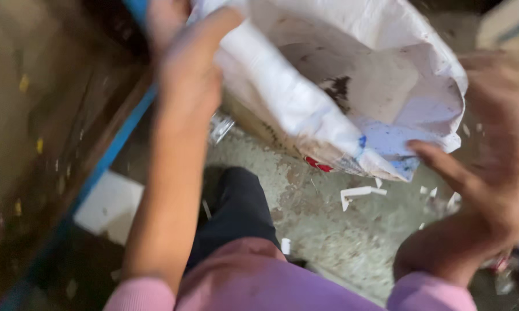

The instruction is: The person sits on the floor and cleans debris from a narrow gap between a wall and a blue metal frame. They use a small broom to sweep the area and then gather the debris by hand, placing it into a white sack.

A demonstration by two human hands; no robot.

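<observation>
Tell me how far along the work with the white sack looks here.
Done: nothing shows inside the white sack; its mouth gapes open. In hand: the left hand grips the sack's rolled rim, while the right hand, blurred, is open beside its lower edge. Left: white scraps lie scattered on the concrete floor.

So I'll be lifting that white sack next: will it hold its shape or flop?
The sack probably flops: its wall folds and creases where the left hand grips the rim. It looks light, its mouth gaping and seemingly empty. The woven surface may be slippery.

Stained concrete floor [328,224] carries scattered white paper scraps [360,193].
</observation>
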